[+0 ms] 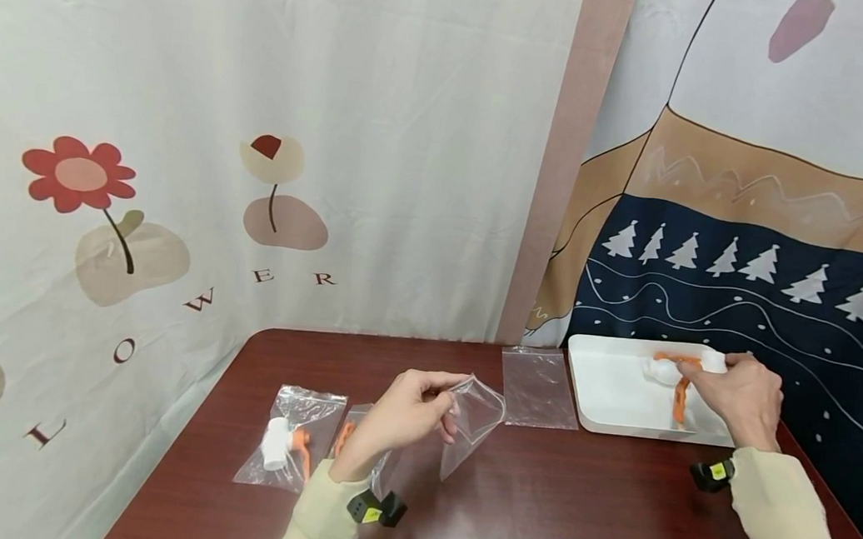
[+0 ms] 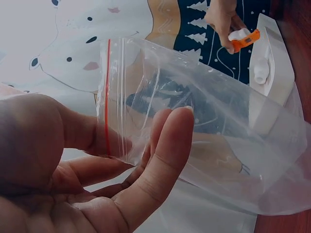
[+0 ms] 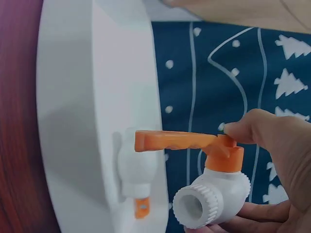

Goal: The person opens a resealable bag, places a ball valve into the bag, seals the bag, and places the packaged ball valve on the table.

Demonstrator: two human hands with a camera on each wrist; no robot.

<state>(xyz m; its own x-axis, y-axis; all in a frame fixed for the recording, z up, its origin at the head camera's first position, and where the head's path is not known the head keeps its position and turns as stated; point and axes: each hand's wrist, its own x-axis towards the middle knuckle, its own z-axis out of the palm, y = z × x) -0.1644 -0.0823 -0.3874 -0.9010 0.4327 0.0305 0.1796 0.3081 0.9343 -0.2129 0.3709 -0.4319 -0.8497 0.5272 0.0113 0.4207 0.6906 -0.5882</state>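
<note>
Left hand: the left hand (image 1: 405,414), at lower centre of the head view, pinches an empty zip bag (image 1: 475,419) by its mouth, thumb on one side and fingers (image 2: 167,145) on the other, clamped on the plastic near the red zip line. Held this way the bag hangs open and slightly lifted off the tabletop (image 1: 550,503).

Right hand: the right hand (image 1: 742,396), at the right of the head view, grips a white valve (image 3: 214,191) with an orange lever; the fingers are curled round its body and a fingertip rests on the lever's hub. It holds the valve just above the tray (image 1: 607,390), clear of the rim.

Second valve: another valve (image 3: 136,170) lies in the tray, just beside the held one, apart from it.

Tray: white, at the right edge of the tabletop, against the dark tree-patterned cloth.

Filled bag: a bagged valve (image 1: 287,443) lies flat at lower left, set aside from the hands. A second bag with something orange shows partly behind the left wrist; its contents cannot be told fully.

Spare bag: a flat empty bag (image 1: 539,386) lies between the held bag and the tray, within reach of either hand.
</note>
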